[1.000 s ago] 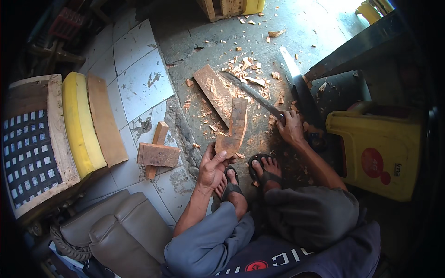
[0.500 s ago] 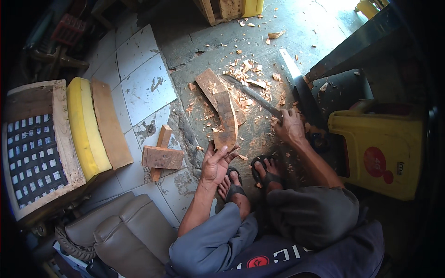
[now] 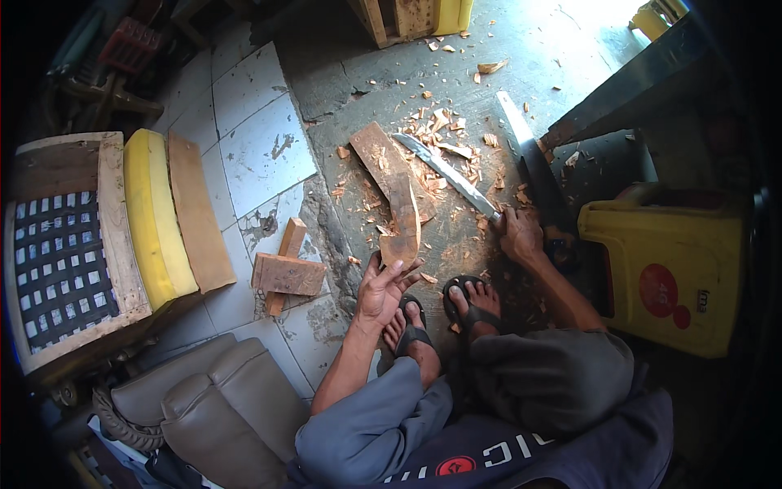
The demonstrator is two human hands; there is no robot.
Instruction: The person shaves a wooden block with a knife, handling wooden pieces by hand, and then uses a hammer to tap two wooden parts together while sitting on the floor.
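Head view, looking down, as it reaches my remote feed: person's L hand (image 3: 380,295) is partly closed, thumb on top, other fingers behind and fanned out, gripping the near end of a curved pc of wood (image 3: 403,213). That wood is btwn the two hands, closer to L, pointing away from the person; its far end overlaps a flat board (image 3: 376,155) on the floor (image 3: 326,90), tho I can't tell if they touch. R hand (image 3: 521,234) is curled around the grip of a long knife (image 3: 448,174), grip mostly hidden, blade angled fwd and to the left, tip near the board.

Wood chips (image 3: 441,122) lie all about, thickest by the blade. To the knife's right I see a saw (image 3: 528,138), then a yellow plastic stool (image 3: 705,261) w/ a red spot.

On pale tiles (image 3: 261,163) left of the hands, a wood block (image 3: 287,275) lies across a stick (image 3: 292,236). Far L: a wood frame w/ black webbing (image 3: 61,261), yellow foam (image 3: 159,208) and a brown panel (image 3: 198,208); below, a grey-brown cushion (image 3: 236,399). Feet in dark sandals (image 3: 412,337) are just below the hands.
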